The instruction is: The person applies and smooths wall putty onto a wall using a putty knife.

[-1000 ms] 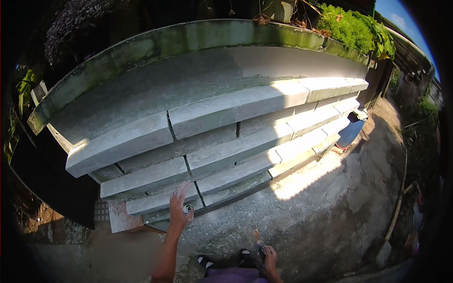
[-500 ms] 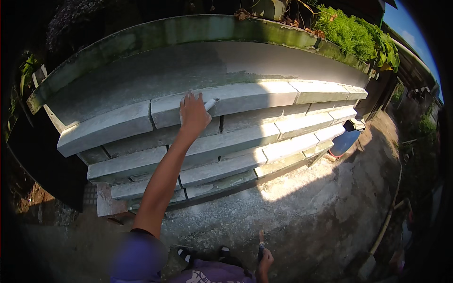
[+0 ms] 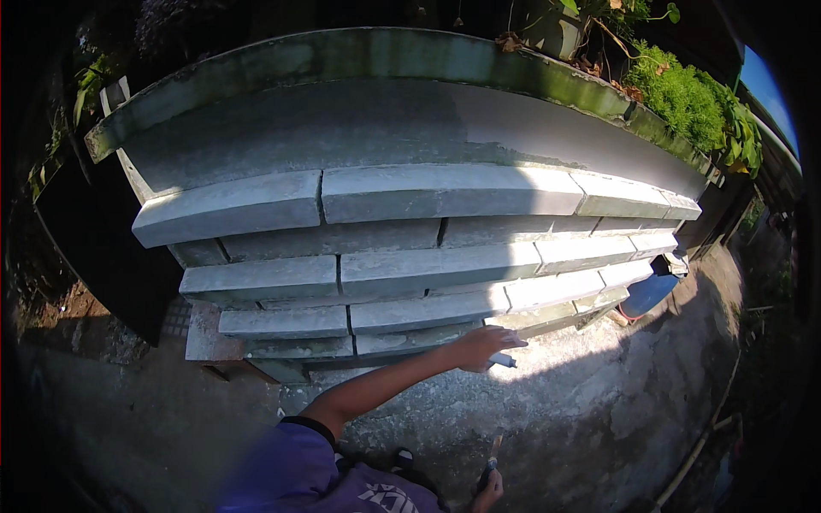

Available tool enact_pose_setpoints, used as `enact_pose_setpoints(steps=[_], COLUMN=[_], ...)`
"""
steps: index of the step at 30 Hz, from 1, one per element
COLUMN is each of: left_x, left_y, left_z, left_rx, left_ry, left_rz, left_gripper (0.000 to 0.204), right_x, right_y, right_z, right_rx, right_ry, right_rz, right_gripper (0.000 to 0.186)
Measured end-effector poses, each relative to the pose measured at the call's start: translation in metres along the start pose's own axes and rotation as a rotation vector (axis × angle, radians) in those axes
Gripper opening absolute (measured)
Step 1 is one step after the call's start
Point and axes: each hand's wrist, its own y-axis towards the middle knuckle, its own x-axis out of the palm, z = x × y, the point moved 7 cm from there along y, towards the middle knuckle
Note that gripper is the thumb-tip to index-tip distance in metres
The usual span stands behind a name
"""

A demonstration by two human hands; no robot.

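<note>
My left hand [image 3: 482, 347] reaches across the lower tiers of a stepped masonry wall [image 3: 428, 318], fingers partly stretched, holding a small pale grey cylinder [image 3: 504, 360]; I cannot tell whether it touches the blocks. Low at the lower right, my right hand [image 3: 491, 491] is closed on the dark handle of a narrow flat-bladed tool [image 3: 497, 442], whose exact kind is unclear. The wall has pale, dusty capping blocks [image 3: 445, 188] split by dark gaps, below a mossy concrete rim [image 3: 248, 64]. Sunlight falls on its right part.
Leafy plants [image 3: 676, 98] top the wall. A blue container [image 3: 646, 299] stands at its right end, beside a concrete path [image 3: 616, 385]. A long pole [image 3: 697, 453] lies along the right edge. A dark panel [image 3: 103, 256] is at the left, near a pale block [image 3: 209, 333].
My left hand rose to the top row of blocks half a second ago and is now lower and farther right, still with the cylinder. My view has shifted; my right hand still holds the tool low.
</note>
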Motion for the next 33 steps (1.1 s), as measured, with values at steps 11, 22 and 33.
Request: enact_pose_setpoints(steps=[11,22,33], left_x=[0.216,0.106,0.026], left_y=[-0.544,-0.633,-0.656], left_z=[-0.051,-0.063,-0.032], left_rx=[-1.087,-1.336,-1.126], left_ry=[-0.322,-0.161,-0.371], left_rz=[0.011,0.545,0.789], left_gripper=[0.064,0.068,0.076], right_x=[0.065,0.346,0.523], right_y=[0.032,-0.062,-0.187], right_z=[0.018,-0.238,-0.287], right_rx=[-0.183,-0.925,-1.444], right_ry=[-0.224,-0.414,-0.917], right_rz=[-0.087,-0.323,-0.173], right_gripper=[0.023,0.049,0.039])
